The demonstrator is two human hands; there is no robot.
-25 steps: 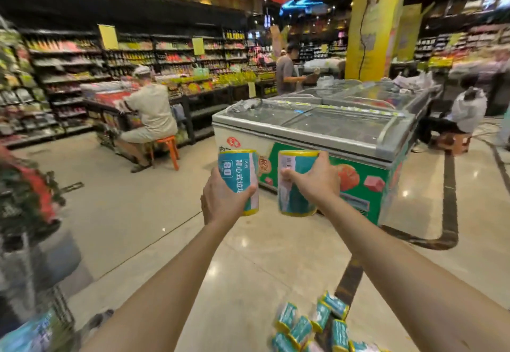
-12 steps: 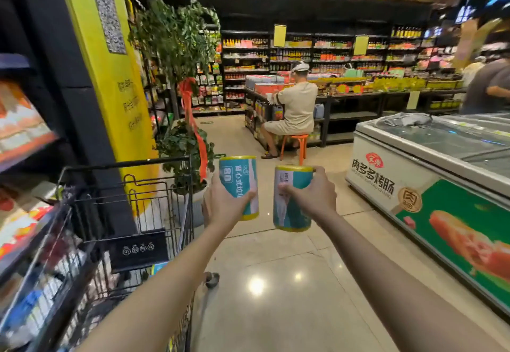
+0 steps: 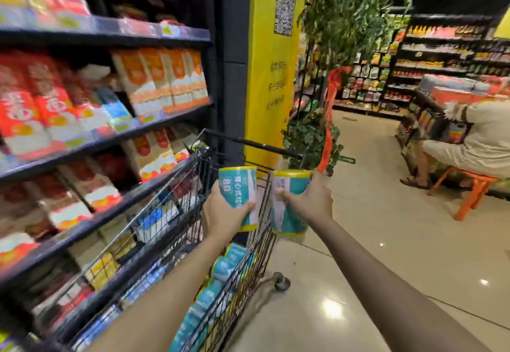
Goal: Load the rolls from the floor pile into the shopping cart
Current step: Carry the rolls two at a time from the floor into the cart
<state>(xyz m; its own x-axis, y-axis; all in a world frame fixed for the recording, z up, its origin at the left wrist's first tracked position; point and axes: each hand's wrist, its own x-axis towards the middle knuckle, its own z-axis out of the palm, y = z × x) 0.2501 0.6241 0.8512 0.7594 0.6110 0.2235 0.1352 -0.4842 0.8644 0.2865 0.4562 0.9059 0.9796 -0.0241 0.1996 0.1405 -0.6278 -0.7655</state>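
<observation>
Hands (image 3: 220,215) grip two rolls (image 3: 238,186) near cart (image 3: 248,143)

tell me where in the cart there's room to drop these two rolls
Room seems open at the shopping cart's far end, between the black bar and the loaded rolls, which crowd the near right wall. The left roll, in the left hand, looks over the basket; the right roll, in the right hand, hangs outside the right rim, above bare floor.

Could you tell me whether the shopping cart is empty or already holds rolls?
Not empty: teal rolls lie inside the cart, visible through its wire side.
</observation>
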